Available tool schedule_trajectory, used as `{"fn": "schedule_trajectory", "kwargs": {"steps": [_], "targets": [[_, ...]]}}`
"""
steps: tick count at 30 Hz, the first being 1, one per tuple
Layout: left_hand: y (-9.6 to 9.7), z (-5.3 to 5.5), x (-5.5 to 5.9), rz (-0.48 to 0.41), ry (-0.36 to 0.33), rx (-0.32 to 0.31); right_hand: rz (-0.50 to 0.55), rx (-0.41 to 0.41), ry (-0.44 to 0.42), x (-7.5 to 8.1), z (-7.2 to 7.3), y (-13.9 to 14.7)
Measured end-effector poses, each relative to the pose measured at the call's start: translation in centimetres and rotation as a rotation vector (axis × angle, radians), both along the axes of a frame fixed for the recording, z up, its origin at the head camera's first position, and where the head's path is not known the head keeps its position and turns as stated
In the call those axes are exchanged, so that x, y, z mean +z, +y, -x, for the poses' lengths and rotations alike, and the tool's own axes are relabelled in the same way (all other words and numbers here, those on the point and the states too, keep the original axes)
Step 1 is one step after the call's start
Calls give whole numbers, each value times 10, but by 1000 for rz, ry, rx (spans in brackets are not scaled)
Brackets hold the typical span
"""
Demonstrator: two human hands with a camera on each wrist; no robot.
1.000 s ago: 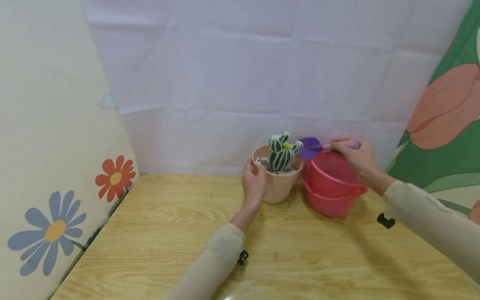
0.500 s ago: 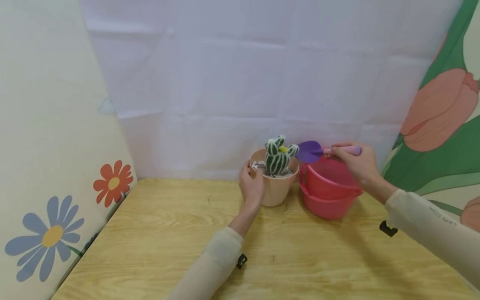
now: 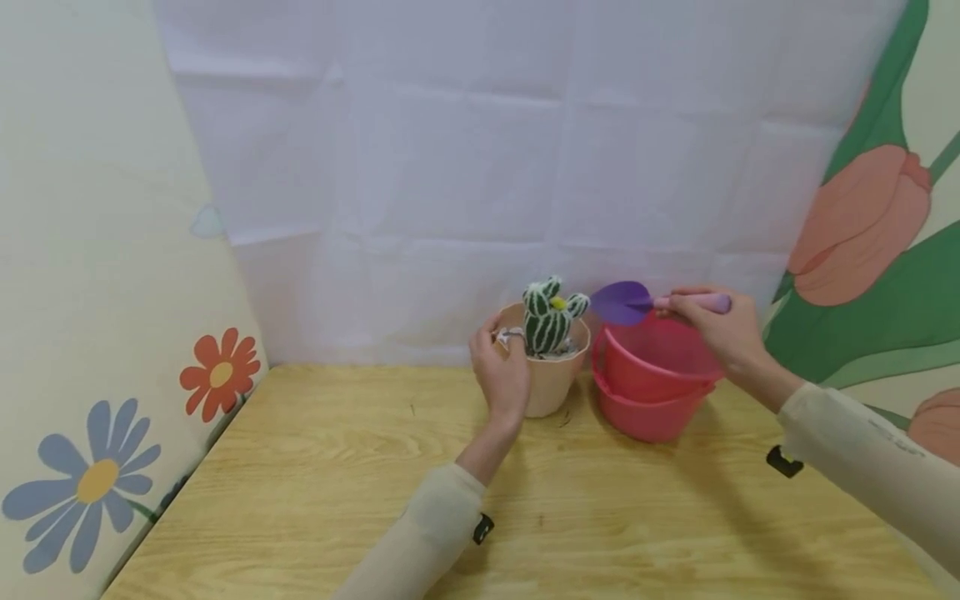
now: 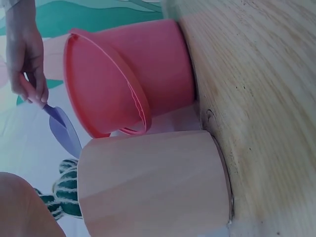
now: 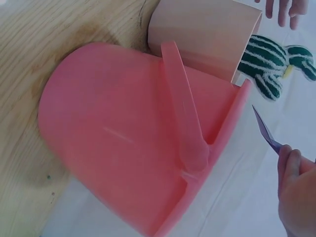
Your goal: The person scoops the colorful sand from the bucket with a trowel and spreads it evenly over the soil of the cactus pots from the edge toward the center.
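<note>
My right hand (image 3: pixel 722 329) pinches a trowel's pink handle above the bucket. The purple trowel blade (image 3: pixel 622 303) points left beside the potted cactus (image 3: pixel 546 325), a green one with white stripes and a yellow flower. The cactus stands in a peach flower pot (image 3: pixel 551 387) with whitish pebbly filling. My left hand (image 3: pixel 504 375) is at the pot's left rim. In the right wrist view its fingers (image 5: pixel 282 12) show spread and fairly straight past the rim; its thumb side is partly hidden. The red bucket (image 3: pixel 648 417), its carry handle folded down, stands upright beside the pot.
The wooden table (image 3: pixel 360 492) carries pot and bucket near its back edge. A white cloth (image 3: pixel 420 192) hangs close behind them. Flower-printed panels close off the left (image 3: pixel 97 275) and right (image 3: pixel 855 233) sides. Small dark bits (image 3: pixel 564 419) lie by the pot.
The head view has shifted slightly, so everything sits lower and mostly further left. The trowel has moved a little to the right relative to the pot and cactus. My left hand stays at the pot.
</note>
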State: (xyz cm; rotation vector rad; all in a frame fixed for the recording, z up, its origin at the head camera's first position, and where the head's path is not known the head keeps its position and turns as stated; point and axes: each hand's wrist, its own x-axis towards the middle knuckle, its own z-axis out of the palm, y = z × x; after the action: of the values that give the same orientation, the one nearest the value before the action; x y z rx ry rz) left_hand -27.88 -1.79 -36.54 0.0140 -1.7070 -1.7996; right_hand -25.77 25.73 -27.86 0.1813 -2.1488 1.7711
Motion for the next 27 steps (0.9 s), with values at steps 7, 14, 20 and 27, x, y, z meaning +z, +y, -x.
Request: {"fn": "schedule_trajectory", "kwargs": {"steps": [7,14,20,27], "targets": [[4,-9,3,-32,89,-34,-13,-31,-39,-2,-3,7],[11,-16,1,58,214,-47,63,0,-11,-5,-6,18],[24,-21,-6,139,287,-62,35,-61,-24,-7,-11,28],[47,-29,-18,285,370,-184,45,-85,13,-9,-13,40]]}}
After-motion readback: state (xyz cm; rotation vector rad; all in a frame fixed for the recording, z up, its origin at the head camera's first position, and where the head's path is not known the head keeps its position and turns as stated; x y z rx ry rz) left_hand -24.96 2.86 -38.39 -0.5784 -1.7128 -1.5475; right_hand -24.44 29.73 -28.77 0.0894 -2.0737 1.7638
